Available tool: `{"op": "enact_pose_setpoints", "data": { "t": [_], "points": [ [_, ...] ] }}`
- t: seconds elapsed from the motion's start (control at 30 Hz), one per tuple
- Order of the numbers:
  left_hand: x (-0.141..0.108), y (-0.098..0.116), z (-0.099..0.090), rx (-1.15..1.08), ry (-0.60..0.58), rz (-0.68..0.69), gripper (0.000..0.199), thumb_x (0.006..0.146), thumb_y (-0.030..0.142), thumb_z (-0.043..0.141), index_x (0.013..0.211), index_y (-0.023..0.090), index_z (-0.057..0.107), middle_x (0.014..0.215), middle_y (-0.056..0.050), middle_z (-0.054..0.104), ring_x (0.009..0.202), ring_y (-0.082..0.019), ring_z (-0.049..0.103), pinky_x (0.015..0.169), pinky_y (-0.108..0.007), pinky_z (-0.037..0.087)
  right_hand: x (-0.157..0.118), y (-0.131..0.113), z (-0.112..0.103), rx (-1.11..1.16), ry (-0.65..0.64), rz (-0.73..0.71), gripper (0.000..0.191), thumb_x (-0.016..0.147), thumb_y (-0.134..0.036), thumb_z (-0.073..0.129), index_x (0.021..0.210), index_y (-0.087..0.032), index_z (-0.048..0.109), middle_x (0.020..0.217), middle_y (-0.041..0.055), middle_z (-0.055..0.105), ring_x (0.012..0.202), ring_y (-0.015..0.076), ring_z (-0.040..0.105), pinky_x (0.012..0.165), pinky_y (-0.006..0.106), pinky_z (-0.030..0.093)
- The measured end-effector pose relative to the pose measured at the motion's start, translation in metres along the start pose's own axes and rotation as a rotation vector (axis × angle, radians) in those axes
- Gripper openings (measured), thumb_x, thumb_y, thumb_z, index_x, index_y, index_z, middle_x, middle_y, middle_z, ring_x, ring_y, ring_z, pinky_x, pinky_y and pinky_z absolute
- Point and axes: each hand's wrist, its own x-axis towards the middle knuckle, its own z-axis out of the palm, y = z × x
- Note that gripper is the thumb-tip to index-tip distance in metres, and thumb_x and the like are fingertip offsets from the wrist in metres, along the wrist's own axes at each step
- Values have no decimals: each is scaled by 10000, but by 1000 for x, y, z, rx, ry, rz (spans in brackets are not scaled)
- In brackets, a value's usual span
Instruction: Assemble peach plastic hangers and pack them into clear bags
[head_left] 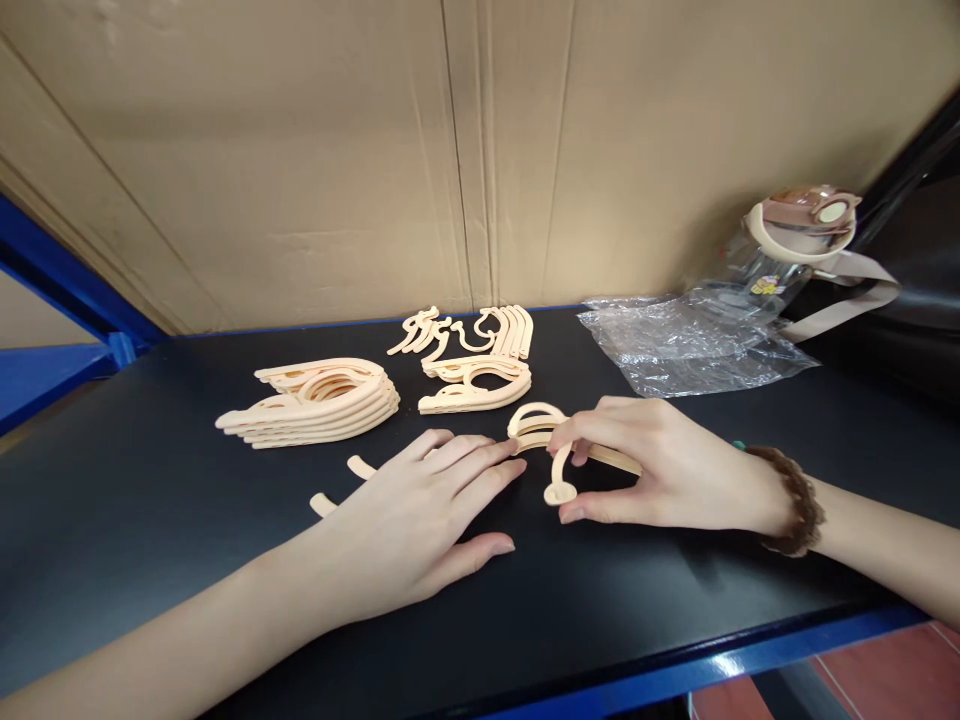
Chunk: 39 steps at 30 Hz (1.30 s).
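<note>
My right hand [637, 460] is closed around a cream plastic hook [560, 480], its round flat end hanging down near the thumb. Beneath and behind those fingers lies a cream hanger piece with a curved loop [541, 412]; part of it is covered by the hand. My left hand [442, 510] lies flat, palm down, fingers stretched out, the fingertips at the left end of that hanger piece. Two cream arm ends [361, 467] stick out from under my left hand; the rest of them is hidden.
A stack of cream hanger pieces [322, 410] sits at left, a smaller stack [476, 390] in the middle. Loose hooks [420, 330] and curved arms [514, 330] lie behind. Clear plastic bags [682, 350] and a strapped bottle [787, 240] stand right, before a cardboard wall [300, 150].
</note>
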Motion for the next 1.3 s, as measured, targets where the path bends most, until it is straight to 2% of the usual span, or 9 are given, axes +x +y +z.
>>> {"op": "enact_pose_setpoints", "data": {
  "t": [0.13, 0.2, 0.33, 0.47, 0.6, 0.73, 1.0, 1.2, 1.3],
  "points": [
    [3, 0, -3, 20, -5, -19, 448, 1010, 392, 399, 1347, 107, 479, 1156, -95, 638, 993, -245, 564, 847, -365, 401, -1, -4, -1, 141, 11, -24, 302, 814, -431, 724, 1003, -221, 616, 851, -42, 672, 727, 89, 614, 683, 198, 442],
    [4, 1, -4, 90, 15, -20, 395, 1006, 315, 422, 1330, 103, 502, 1051, -84, 650, 905, -236, 571, 783, -353, 404, -1, -3, -1, 97, 50, -7, 316, 822, -447, 711, 1000, -201, 621, 851, -25, 677, 738, 102, 628, 684, 211, 449],
    [4, -2, -5, 223, 99, -13, 270, 990, 159, 432, 1162, 112, 635, 816, -39, 638, 749, -200, 567, 695, -323, 389, 0, 0, -1, -12, 96, -10, 380, 827, -458, 702, 1055, -163, 628, 820, -8, 674, 746, 117, 640, 687, 228, 453],
    [2, -6, -5, 256, 119, -59, 251, 964, 207, 516, 1132, 92, 662, 847, -63, 662, 796, -219, 584, 702, -334, 394, 1, 2, 0, -31, 72, 5, 403, 840, -468, 682, 1106, -171, 630, 843, 2, 673, 752, 130, 637, 680, 247, 460],
    [2, -7, -5, 250, 68, -106, 209, 954, 245, 531, 1003, 128, 697, 829, -57, 647, 783, -225, 573, 688, -342, 391, 2, 2, 1, -30, 78, 24, 377, 850, -473, 667, 1098, -191, 632, 903, 19, 683, 783, 143, 633, 688, 260, 465],
    [3, -7, -7, 75, 42, -206, 161, 947, 211, 520, 897, 174, 668, 839, -33, 654, 816, -208, 572, 703, -321, 396, 2, 3, 2, -48, 102, 40, 315, 854, -424, 677, 1068, -199, 626, 898, 17, 679, 785, 144, 627, 686, 260, 460],
    [-1, -17, -11, -232, 127, -386, 184, 979, 325, 480, 972, 222, 633, 827, 3, 664, 789, -179, 578, 674, -286, 433, 1, 7, 4, -88, 151, 55, 336, 852, -470, 666, 1020, -183, 616, 865, 25, 669, 779, 156, 629, 700, 283, 472],
    [2, -19, -15, -674, 158, -543, 188, 944, 387, 539, 1010, 241, 638, 792, 21, 659, 641, -126, 576, 559, -229, 471, 0, 7, 5, -66, 130, 51, 339, 855, -463, 664, 1056, -195, 614, 893, 28, 682, 800, 165, 631, 716, 293, 474],
    [5, -19, -20, -850, 139, -597, 185, 935, 367, 553, 1038, 242, 642, 904, -10, 679, 725, -142, 623, 578, -225, 515, 2, 7, 6, -28, 106, 49, 346, 849, -451, 677, 1091, -209, 627, 891, 16, 675, 797, 158, 622, 706, 285, 470]
  ]
}}
